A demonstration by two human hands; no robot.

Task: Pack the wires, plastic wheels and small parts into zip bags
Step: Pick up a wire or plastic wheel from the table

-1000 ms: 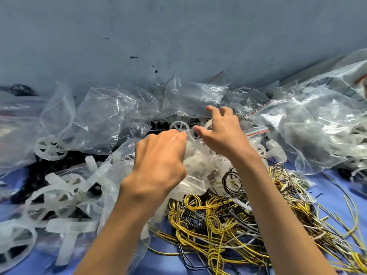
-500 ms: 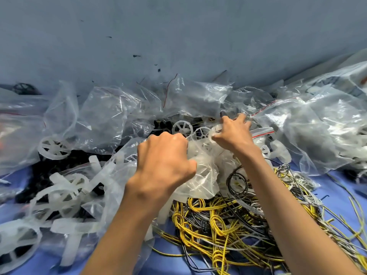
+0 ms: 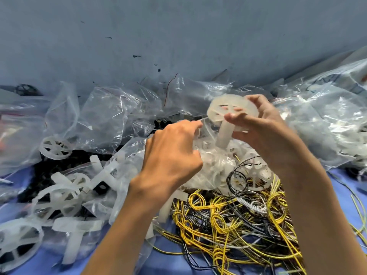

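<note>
My right hand (image 3: 260, 126) grips a white plastic wheel (image 3: 222, 108) with a long stem, held up just above the mouth of a clear zip bag (image 3: 214, 163). My left hand (image 3: 170, 149) pinches the bag's upper edge beside the wheel. The bag holds more white plastic parts and rests on a tangle of yellow, black and white wires (image 3: 238, 213). Loose white wheels (image 3: 55, 147) and cross-shaped pieces (image 3: 65, 193) lie at the left.
Several crumpled clear bags (image 3: 111, 116) are heaped along a grey wall (image 3: 178, 36), with filled bags (image 3: 327, 120) at the right. Small black parts (image 3: 45, 171) are piled at the left. Blue table cover (image 3: 170, 261) shows in front.
My right hand picked a white wheel out of the pile behind the bag and lifted it toward the bag's mouth. My left hand stayed on the bag's edge.
</note>
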